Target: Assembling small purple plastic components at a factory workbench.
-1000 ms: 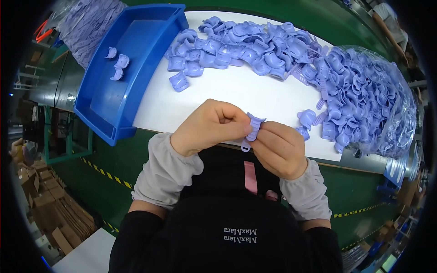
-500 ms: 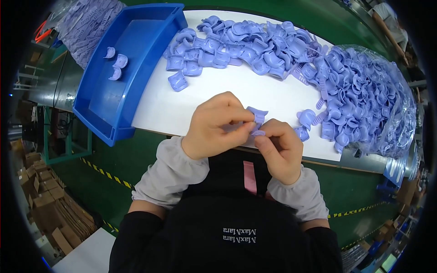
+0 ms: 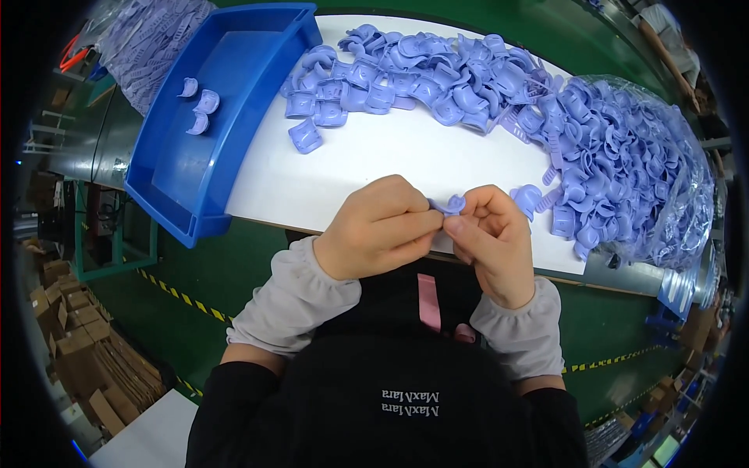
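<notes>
Purple plastic piece (image 3: 451, 206) pinched between fingers of left hand (image 3: 380, 230) and right hand (image 3: 491, 242), above white surface (image 3: 390, 164).

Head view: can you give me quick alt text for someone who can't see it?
Both bare hands, left hand and right hand, pinch one small lilac plastic part together over the near edge of a white table. A long heap of matching lilac parts curves across the table's far and right side, and a blue tray on the left holds three finished-looking pieces.
</notes>
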### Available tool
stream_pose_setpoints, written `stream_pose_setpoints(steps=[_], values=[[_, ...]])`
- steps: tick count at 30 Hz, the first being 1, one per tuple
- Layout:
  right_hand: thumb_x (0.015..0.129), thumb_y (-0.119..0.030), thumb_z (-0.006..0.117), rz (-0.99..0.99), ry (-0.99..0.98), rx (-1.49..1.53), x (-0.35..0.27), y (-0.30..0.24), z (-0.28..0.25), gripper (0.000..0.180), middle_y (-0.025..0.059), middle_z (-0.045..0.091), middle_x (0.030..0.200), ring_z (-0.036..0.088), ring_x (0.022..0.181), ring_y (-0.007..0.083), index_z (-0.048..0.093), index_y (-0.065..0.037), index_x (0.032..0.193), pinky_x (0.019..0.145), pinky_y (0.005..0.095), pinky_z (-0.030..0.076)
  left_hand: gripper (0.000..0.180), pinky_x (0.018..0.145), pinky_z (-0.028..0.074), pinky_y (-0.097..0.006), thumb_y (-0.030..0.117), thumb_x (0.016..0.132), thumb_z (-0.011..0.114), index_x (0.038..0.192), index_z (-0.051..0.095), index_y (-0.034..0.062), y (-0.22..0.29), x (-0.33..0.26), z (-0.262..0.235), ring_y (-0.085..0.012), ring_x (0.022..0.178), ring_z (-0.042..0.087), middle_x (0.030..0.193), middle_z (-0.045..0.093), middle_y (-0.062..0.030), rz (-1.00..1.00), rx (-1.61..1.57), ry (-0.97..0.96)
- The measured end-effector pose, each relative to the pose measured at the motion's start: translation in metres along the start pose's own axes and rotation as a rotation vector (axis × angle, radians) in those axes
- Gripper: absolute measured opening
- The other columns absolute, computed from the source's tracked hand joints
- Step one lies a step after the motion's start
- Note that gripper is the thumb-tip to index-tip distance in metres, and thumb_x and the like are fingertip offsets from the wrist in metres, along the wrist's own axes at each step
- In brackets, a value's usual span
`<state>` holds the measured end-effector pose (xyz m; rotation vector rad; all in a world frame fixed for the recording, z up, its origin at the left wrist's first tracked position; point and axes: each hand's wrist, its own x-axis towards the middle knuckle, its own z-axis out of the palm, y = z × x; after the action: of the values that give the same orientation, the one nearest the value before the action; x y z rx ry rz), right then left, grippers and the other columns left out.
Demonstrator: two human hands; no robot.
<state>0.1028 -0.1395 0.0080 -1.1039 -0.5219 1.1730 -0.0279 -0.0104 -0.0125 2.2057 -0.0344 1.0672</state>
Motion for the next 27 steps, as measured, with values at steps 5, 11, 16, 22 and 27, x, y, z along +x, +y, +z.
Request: stream_pose_setpoints(steps=[5,11,16,22,27], values=[[0.085,0.001,0.063,-0.114,0.053,0.046,-0.003,0.006,0.0,0.009,0.0003,0.059,0.076,0.052,0.065,0.0029,0.056,0.001,0.09,0.056,0.0154,0.039,0.024,0.056,0.042,-0.029,-0.003,0.065,0.07,0.088,0.065,0.0025,0.007,0.004,-0.003,-0.0195,0.065,0.052,0.077,0.053,-0.0052,-0.105,0.009,-0.06],[0.091,-0.007,0.057,-0.132,0.021,0.053,-0.004,0.017,-0.003,0.011,-0.0021,0.054,0.074,0.043,0.06,0.001,0.056,0.002,0.097,0.051,0.017,0.031,0.006,0.062,0.039,-0.022,-0.001,0.082,0.062,0.088,0.062,-0.0009,0.016,-0.002,0.006,-0.0101,0.072,0.048,0.085,0.051,-0.0038,-0.562,-0.387,0.046],[0.093,-0.01,0.055,-0.077,-0.017,0.082,0.0,0.013,-0.004,0.012,-0.0033,0.047,0.068,0.038,0.057,0.0032,0.054,0.0,0.097,0.052,0.0195,0.03,0.011,0.061,0.041,-0.023,0.005,0.084,0.063,0.094,0.063,0.0004,0.015,-0.003,0.018,-0.0122,0.071,0.051,0.085,0.053,-0.0057,-0.567,-0.395,0.119],[0.084,-0.002,0.062,-0.437,0.093,-0.292,0.002,0.019,0.003,0.021,0.003,0.053,0.084,0.047,0.068,0.009,0.055,-0.003,0.104,0.059,0.0213,0.038,0.011,0.059,0.039,-0.023,0.005,0.082,0.067,0.091,0.063,-0.0006,0.014,-0.007,0.014,-0.0107,0.069,0.049,0.083,0.052,-0.004,-0.565,-0.437,0.129],[0.069,0.004,0.065,-0.842,-0.009,-0.945,0.009,0.014,-0.001,0.047,0.0111,0.058,0.098,0.055,0.077,0.0255,0.058,-0.007,0.113,0.071,0.0344,0.043,0.007,0.057,0.035,-0.022,0.005,0.083,0.066,0.088,0.063,0.0,0.018,-0.009,0.008,-0.0084,0.066,0.043,0.081,0.049,-0.002,-0.612,-0.566,0.071]])
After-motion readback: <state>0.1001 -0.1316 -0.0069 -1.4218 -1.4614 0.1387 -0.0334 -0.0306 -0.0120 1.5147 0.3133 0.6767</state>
